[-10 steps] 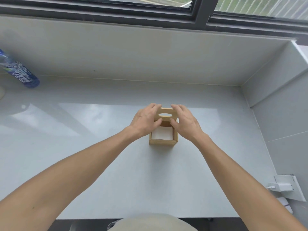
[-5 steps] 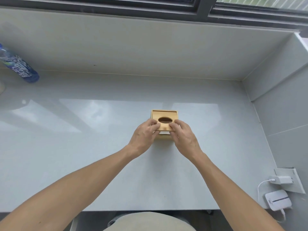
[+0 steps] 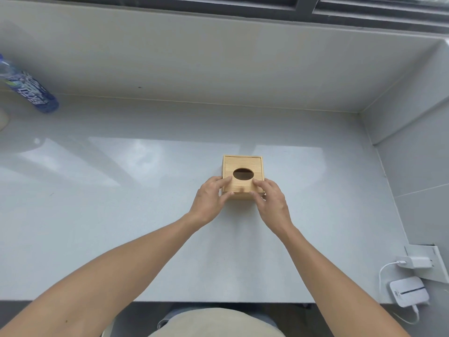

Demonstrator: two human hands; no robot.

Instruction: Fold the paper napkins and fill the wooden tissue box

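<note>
The wooden tissue box (image 3: 243, 176) was seen standing near the middle of the pale grey surface (image 3: 121, 215), its sliding lid (image 3: 243, 173) with the oval opening nearly home. The left hand (image 3: 211, 196) and right hand (image 3: 269, 200) were set at the near corners, their fingers (image 3: 224, 181) spread and resting on the lid's near edge rather than clamped around anything. No napkins could be made out through the dark opening. It was judged that uneven pressure from one side could cock the lid in its grooves and jam it, and that a hard push could skate the light box across the glossy surface. A blue-labelled bottle (image 3: 29, 90) lay far left by the back wall; a charger (image 3: 413, 262) and a white device (image 3: 409, 293) were at the right edge, under a dark-framed window (image 3: 306, 6).
</note>
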